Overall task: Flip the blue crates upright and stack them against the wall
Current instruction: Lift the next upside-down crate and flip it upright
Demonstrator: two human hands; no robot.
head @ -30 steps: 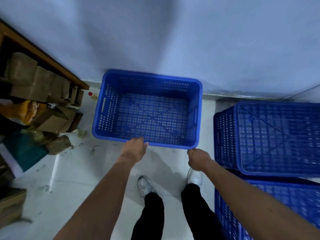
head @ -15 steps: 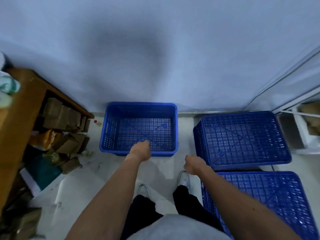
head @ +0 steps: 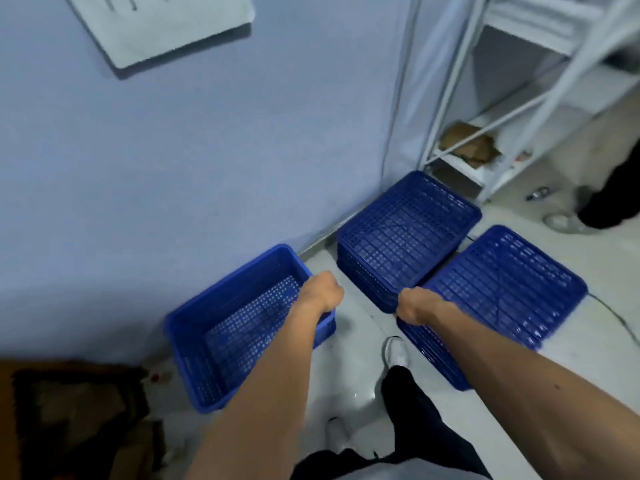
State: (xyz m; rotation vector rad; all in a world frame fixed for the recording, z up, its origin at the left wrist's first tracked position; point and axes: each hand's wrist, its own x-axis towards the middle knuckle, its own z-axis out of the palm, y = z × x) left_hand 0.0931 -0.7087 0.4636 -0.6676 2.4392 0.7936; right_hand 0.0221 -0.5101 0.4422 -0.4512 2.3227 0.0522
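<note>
Now both loosely curled hands, left [head: 320,292] and right [head: 414,308], have let go of the upright crate [head: 207,323] by the wall [head: 207,150], swinging toward the upturned crates [head: 408,233].

Wall [head: 207,150]: pale blue-grey, plain, filling the upper left of the view; meets the floor at a light skirting strip.
Panel [head: 162,26]: white, flat, fixed high on the wall, seen tilted.
Cable [head: 398,98]: thin, running down the wall to its foot.
Floor [head: 353,393]: pale, glossy, with reflections and some scuffs.
Rack [head: 519,109]: white metal frame at upper right, with diagonal braces.
Cardboard [head: 471,147]: brown scraps lying on the rack's low shelf.
Bottle [head: 537,194]: small, lying on the floor by the rack.
Shelf [head: 69,410]: dark wooden unit at lower left, blurred.
Light: dim, cool, even.
</note>
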